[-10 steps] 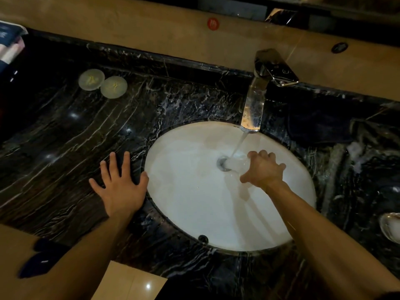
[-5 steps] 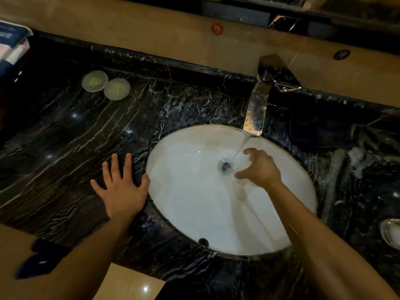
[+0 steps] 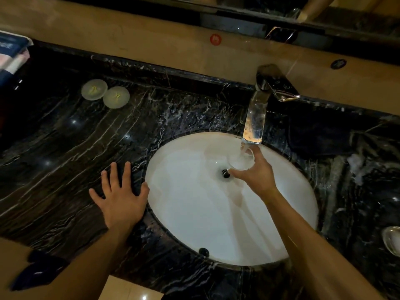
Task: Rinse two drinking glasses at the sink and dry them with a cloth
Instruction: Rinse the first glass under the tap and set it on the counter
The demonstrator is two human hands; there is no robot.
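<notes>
My right hand (image 3: 256,174) grips a clear drinking glass (image 3: 241,160) over the white oval sink (image 3: 194,213). The glass is held mouth-up right under the chrome faucet (image 3: 256,120), and running water pours into it. My left hand (image 3: 121,198) lies flat with fingers spread on the black marble counter (image 3: 65,159), just left of the sink rim, holding nothing. A second glass object (image 3: 391,240) shows partly at the right edge of the counter. A dark cloth (image 3: 320,135) lies on the counter right of the faucet.
Two round pale coasters or lids (image 3: 94,89) (image 3: 116,97) sit at the back left of the counter. Folded packets (image 3: 10,55) rest at the far left edge. The sink drain (image 3: 226,173) is open. A mirror and tan backsplash run behind the faucet.
My right hand has turned the glass from tipped toward the drain to upright and raised it closer to the spout. My left hand has stayed flat on the counter.
</notes>
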